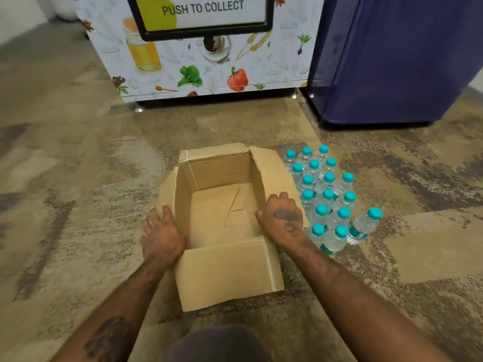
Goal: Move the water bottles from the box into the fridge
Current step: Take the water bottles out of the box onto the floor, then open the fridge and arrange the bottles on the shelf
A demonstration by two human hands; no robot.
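An open cardboard box (224, 273) stands on the floor in front of me, with no bottles inside it. Several small water bottles (326, 197) with teal caps stand in a cluster on the floor just right of the box. My left hand (162, 236) rests flat on the box's left flap, fingers spread. My right hand (282, 218) lies over the box's right wall, fingers curled on its rim. A dark blue fridge (397, 58) with its door closed stands at the back right.
A white vending machine (209, 48) printed with vegetables and the words "PUSH TO COLLECT" stands behind the box, left of the fridge. The floor is mottled concrete. My knee shows at the bottom edge.
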